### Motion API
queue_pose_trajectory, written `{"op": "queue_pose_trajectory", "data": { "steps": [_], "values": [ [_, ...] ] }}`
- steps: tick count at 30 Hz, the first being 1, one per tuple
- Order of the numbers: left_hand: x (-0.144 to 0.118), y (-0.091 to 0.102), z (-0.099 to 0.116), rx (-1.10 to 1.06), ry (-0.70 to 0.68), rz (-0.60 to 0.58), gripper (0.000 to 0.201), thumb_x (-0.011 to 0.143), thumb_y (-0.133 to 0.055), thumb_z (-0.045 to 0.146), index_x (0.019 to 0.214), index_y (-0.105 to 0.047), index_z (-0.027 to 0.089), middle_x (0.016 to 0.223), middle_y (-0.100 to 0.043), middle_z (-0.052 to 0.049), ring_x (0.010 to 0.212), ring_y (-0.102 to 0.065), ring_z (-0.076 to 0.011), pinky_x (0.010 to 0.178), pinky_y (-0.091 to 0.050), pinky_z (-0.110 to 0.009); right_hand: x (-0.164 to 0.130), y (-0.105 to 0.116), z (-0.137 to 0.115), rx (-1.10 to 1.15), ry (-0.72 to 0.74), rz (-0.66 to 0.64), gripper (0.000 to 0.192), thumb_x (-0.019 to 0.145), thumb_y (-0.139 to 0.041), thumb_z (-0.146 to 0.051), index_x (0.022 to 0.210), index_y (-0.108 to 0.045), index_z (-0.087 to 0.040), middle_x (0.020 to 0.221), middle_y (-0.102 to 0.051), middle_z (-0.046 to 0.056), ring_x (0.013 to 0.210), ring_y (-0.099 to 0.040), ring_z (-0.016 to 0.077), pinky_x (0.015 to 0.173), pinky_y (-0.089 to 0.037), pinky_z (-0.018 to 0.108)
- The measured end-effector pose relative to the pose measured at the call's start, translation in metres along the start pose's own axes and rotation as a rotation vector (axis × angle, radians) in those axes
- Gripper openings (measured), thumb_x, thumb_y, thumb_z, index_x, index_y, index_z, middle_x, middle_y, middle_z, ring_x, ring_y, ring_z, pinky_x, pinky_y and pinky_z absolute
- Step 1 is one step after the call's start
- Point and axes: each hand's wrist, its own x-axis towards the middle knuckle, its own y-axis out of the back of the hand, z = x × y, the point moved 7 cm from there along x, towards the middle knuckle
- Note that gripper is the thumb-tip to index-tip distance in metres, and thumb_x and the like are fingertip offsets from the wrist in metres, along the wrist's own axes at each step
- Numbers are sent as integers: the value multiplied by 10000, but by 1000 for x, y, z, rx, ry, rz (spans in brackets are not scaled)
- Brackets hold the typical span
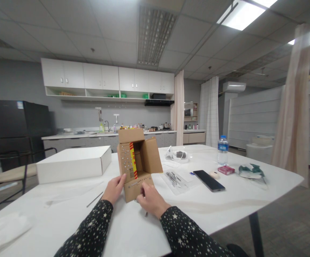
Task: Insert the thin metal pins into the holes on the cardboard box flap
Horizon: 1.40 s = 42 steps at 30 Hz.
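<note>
Spreading across most of the lower view, the white table [224, 210] carries everything else. Toward its far left corner lies a flat white box [73, 165], closed. Near the middle of the near edge stands an open cardboard box [137, 162], tipped so its mouth faces the person, flaps spread, with rows of small round dots on two flaps and a yellow and red strip on the left one. The left hand [114, 189] grasps the box's left flap at its lower edge, thumb on the card. The right hand [151, 200] is curled against the lower front flap, fingertips pressing its right edge; whether it pinches something small there I cannot tell. Both sleeves are dark with pale stars.

Right of the cardboard box, a clear plastic sleeve [176, 178] holds thin metal tools. Beside it lies a dark phone [208, 180], face up. Toward the far right edge stands a water bottle [222, 150], upright, with a crumpled green and white bag [251, 171] further right. A small red pack [225, 170] lies between them. A thin metal rod [94, 199] lies left of the left hand.
</note>
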Motion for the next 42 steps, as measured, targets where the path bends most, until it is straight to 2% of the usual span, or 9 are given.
{"op": "queue_pose_trajectory", "data": {
  "steps": [7, 15, 21, 26, 31, 36, 42],
  "values": [
    [0, 1, 1, 2, -4, 14, 575, 816, -340, 600, 765, -666, 130, 746, -678, -52, 721, -557, -181, 674, -405, -248, 3, 10, -6, 95, 76, 127, 123, 709, -434, -94, 782, -432, -194, 776, -507, 13, 751, -485, 151, 681, -387, 261],
    [0, 1, -3, 61, 5, 20, 578, 813, -334, 604, 739, -656, 130, 681, -645, -41, 653, -525, -164, 622, -383, -248, 5, 16, -1, 97, 69, 215, 172, 802, -372, -85, 871, -501, -175, 922, -520, 64, 887, -501, 168, 828, -413, 305],
    [1, 1, -5, 76, -10, 38, 576, 814, -330, 610, 700, -640, 138, 629, -617, -24, 606, -494, -149, 577, -357, -240, 6, 16, 2, 100, 56, 218, 191, 763, -414, -64, 881, -519, -172, 921, -512, 57, 869, -504, 169, 808, -424, 307],
    [1, 1, -4, 80, -11, 41, 573, 815, -331, 614, 700, -632, 141, 641, -619, -25, 617, -496, -149, 581, -356, -237, 7, 10, 1, 101, 62, 164, 217, 741, -434, -47, 890, -531, -170, 898, -511, 48, 820, -506, 160, 768, -433, 294],
    [1, 2, -2, 58, -10, 31, 574, 812, -333, 614, 690, -635, 141, 647, -630, -27, 631, -510, -153, 594, -368, -239, 7, 6, 0, 95, 99, 138, 179, 764, -459, -73, 882, -553, -171, 884, -539, 45, 838, -512, 164, 771, -428, 285],
    [1, 2, 0, 45, -4, 28, 569, 806, -346, 610, 714, -648, 137, 668, -637, -32, 644, -516, -155, 603, -373, -240, 8, 7, 3, 85, 65, 128, 171, 794, -463, -101, 899, -578, -169, 885, -573, 50, 832, -533, 166, 773, -426, 285],
    [0, 1, -1, 51, 7, 17, 589, 807, -331, 619, 735, -653, 130, 665, -631, -36, 643, -509, -157, 612, -375, -243, 8, 13, 7, 83, 38, 178, 140, 843, -440, -136, 888, -569, -168, 864, -595, 51, 822, -545, 169, 755, -422, 283]
  ]
}}
